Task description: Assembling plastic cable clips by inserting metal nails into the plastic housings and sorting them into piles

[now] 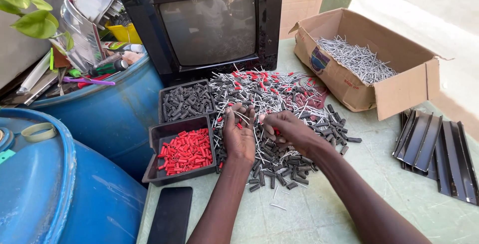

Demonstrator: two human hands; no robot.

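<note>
Two hands at a heap of small sleeves and pins on a green bench (pixel 349 174).

Left hand (pixel 238 137): palm up, fingers loosely cupped, grip spread, a few small parts resting in it; held over the heap's near-left edge. Right hand (pixel 288 130): fingertips pressed together low over the heap; what they pinch cannot be told. Mixed heap (pixel 279 97): black sleeves, red sleeves and silver pins, spread in front of an old black television (pixel 209 24). Left of the heap: one black tray of red sleeves (pixel 185 150), one black tray of dark sleeves (pixel 187 100) behind it. Right rear: cardboard box of silver pins (pixel 364 59). Right: dark metal channel strips (pixel 436 149). Near edge: black phone (pixel 170 215). Far left: blue drums (pixel 65 174).
</note>
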